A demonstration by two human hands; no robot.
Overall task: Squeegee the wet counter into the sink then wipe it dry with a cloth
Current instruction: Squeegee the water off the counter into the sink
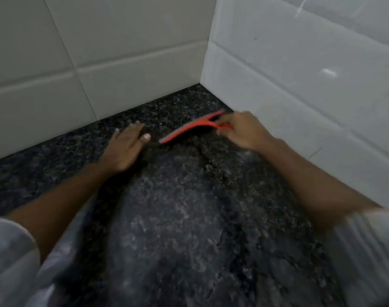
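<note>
right hand (242, 131) grip clamps squeegee (189, 130) (red), counter (189, 207)

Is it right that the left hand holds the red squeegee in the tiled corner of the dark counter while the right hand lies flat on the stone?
Not quite: the hands are swapped. In the head view the right hand grips the red squeegee near the tiled corner of the dark counter, and the left hand lies flat on the stone, empty, just beside the blade.

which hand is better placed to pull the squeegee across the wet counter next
Right hand: it already grips the red squeegee near the wall corner. The left hand lies flat and empty on the counter.
</note>
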